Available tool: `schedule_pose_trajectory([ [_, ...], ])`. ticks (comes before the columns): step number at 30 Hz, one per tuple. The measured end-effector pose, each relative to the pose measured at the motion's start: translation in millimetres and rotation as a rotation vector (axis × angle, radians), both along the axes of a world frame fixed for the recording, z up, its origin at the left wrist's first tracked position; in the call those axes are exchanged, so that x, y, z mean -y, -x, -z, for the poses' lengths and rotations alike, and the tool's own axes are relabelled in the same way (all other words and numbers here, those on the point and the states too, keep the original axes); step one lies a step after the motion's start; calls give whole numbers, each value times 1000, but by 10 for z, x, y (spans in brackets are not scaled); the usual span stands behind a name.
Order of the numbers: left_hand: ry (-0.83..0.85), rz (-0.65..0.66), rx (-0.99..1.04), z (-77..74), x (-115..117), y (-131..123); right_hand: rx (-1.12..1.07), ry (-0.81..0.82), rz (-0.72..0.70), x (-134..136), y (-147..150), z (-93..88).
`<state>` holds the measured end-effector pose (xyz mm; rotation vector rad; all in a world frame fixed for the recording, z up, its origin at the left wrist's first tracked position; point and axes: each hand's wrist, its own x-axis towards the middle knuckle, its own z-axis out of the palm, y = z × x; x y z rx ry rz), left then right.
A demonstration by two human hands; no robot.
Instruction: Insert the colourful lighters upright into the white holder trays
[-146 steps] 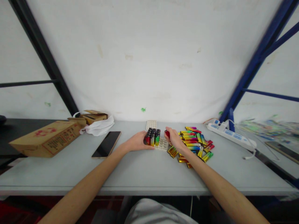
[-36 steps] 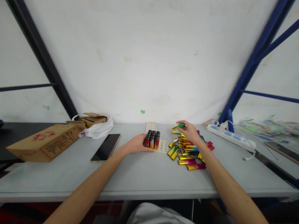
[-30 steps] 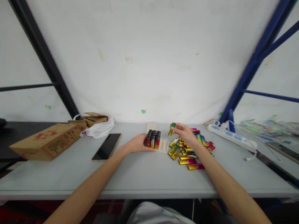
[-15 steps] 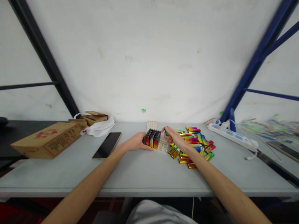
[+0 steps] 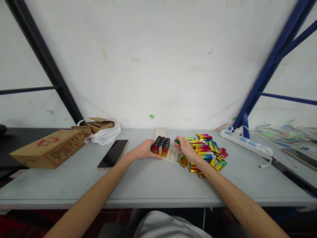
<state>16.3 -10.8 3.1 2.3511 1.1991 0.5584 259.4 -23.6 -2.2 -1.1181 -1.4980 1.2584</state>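
Several black-topped lighters (image 5: 161,147) with red, yellow and multicoloured bodies stand upright, packed together in a white tray (image 5: 172,154) with round pockets. My left hand (image 5: 145,150) curls round the left side of this group, thumb along the front, fingers partly hidden behind. Just right of the tray, my right hand (image 5: 184,147) is closed round a lighter (image 5: 177,141); only its green end shows clearly. Close beside and beneath that wrist lies a loose pile of shiny multicoloured lighters (image 5: 204,152).
A second white pocketed tray (image 5: 160,132) lies behind, near the wall. To the left are a smartphone (image 5: 113,154), a white plastic bag (image 5: 105,135) and a cardboard box (image 5: 49,148). A power strip (image 5: 245,142) with cables runs along the right, before a blue post (image 5: 267,62).
My right hand has shifted slightly right and turned, so the lighter in it shows less of its body. My left hand stays against the upright lighters.
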Motion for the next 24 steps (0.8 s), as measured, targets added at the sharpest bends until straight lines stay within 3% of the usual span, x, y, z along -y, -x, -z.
schedule_pose_trajectory([
  [12, -40, -36, -76, 4, 5, 3, -45, 55, -22, -4, -15, 3],
  [24, -38, -32, -51, -10, 19, -3, -7, 3, -28, -15, -28, 25],
])
